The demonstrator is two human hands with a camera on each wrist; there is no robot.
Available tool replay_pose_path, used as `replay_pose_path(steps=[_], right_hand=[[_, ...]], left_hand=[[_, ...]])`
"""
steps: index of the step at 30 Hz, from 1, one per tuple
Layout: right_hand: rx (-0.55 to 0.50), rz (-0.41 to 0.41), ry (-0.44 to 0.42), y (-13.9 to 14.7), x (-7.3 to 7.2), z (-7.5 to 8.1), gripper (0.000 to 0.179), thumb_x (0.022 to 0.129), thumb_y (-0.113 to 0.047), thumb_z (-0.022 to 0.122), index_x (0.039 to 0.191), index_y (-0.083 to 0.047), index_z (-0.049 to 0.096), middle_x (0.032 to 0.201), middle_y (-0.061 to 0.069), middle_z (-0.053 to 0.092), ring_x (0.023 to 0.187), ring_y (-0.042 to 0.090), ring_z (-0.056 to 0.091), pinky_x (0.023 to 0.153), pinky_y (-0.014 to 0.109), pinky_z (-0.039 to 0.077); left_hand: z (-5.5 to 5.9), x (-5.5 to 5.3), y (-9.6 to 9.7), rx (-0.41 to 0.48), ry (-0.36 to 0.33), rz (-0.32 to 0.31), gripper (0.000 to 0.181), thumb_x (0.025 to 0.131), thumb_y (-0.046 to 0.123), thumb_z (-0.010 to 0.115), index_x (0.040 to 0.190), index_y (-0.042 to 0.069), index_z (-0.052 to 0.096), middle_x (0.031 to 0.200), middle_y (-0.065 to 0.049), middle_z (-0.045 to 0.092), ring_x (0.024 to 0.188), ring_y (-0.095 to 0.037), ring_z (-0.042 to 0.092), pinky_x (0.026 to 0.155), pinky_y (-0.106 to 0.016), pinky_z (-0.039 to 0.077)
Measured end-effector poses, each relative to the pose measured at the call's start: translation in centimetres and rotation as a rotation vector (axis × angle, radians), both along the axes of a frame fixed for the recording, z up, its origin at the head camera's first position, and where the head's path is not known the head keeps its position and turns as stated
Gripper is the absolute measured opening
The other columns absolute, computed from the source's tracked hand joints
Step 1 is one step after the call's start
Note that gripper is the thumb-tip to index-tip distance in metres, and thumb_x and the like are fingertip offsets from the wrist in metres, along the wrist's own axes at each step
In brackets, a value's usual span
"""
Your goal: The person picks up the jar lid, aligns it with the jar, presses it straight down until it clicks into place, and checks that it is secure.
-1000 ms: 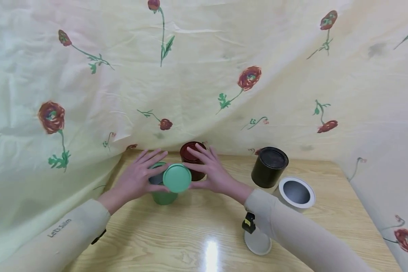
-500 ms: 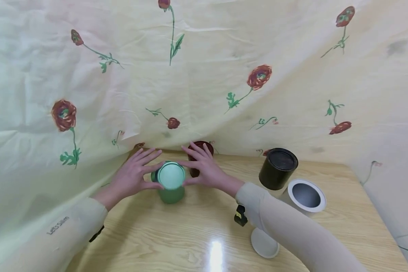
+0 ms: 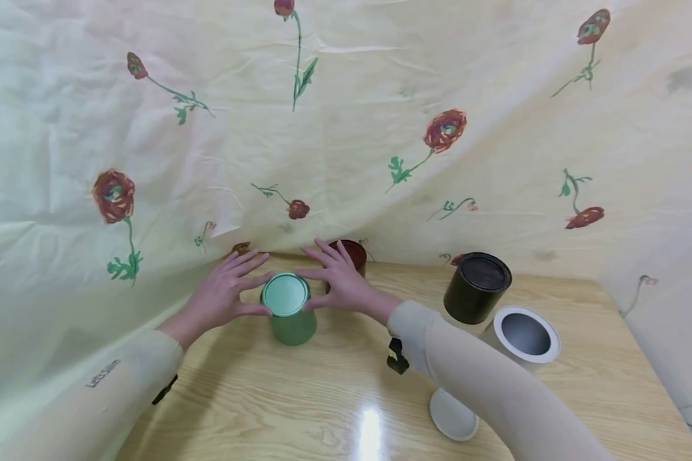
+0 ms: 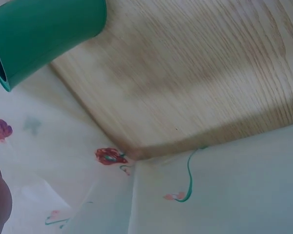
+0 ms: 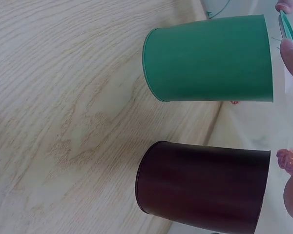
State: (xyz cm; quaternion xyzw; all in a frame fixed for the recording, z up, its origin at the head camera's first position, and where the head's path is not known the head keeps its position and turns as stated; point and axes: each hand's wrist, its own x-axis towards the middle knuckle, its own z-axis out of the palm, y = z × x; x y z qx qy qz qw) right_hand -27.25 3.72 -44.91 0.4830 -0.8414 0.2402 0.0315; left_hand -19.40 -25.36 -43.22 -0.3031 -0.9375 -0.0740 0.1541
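Observation:
A round green lid [image 3: 285, 294] is held level over a green can [image 3: 294, 331]. My left hand [image 3: 222, 291] pinches its left edge between thumb and forefinger, the other fingers spread. On the opposite edge, the thumb and forefinger of my right hand [image 3: 346, 285] grip it the same way. In the right wrist view a small gap shows between the lid [image 5: 289, 31] and the rim of the upright green can [image 5: 210, 58]. Part of that can [image 4: 49, 36] also appears in the left wrist view, its mouth uncovered.
A dark red lidded can [image 3: 355, 254] stands behind my right hand. Further right are a black lidded can [image 3: 475, 294] and a white can [image 3: 555, 342] with its mouth uncovered. A white lid [image 3: 453, 415] lies on the wooden table [image 3: 288, 403]. Flowered cloth [image 3: 346, 141] hangs behind.
Both hands have carried the green lid left, from beside the can's mouth to over it. The lid covers the mouth in the head view now. The head view has shifted slightly.

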Motion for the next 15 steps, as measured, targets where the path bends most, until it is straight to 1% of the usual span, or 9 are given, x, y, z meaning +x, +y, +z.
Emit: replay_pose_path(steps=[8,15], right_hand=[[0.026,-0.004,-0.007,-0.5,-0.6,-0.5,0.074,0.082,-0.050,0.091,0.146,-0.018,0.069,0.173,0.013,0.034,0.164,0.041,0.013,0.128,0.071,0.003],[0.070,-0.012,-0.039,-1.1,-1.1,-0.4,0.073,0.085,-0.050,0.089,0.147,-0.018,0.068,0.174,0.012,0.032,0.165,0.039,0.010,0.129,0.070,0.001]], left_hand=[[0.0,-0.4,-0.3,-0.017,-0.101,0.039,0.080,0.078,0.054,0.089,0.141,0.008,0.071,0.162,-0.019,0.050,0.152,-0.045,0.043,0.125,-0.065,0.029],[-0.2,-0.7,-0.8,-0.035,-0.115,0.044,0.076,0.081,0.052,0.088,0.142,0.009,0.071,0.161,-0.019,0.051,0.151,-0.046,0.043,0.124,-0.064,0.031]])
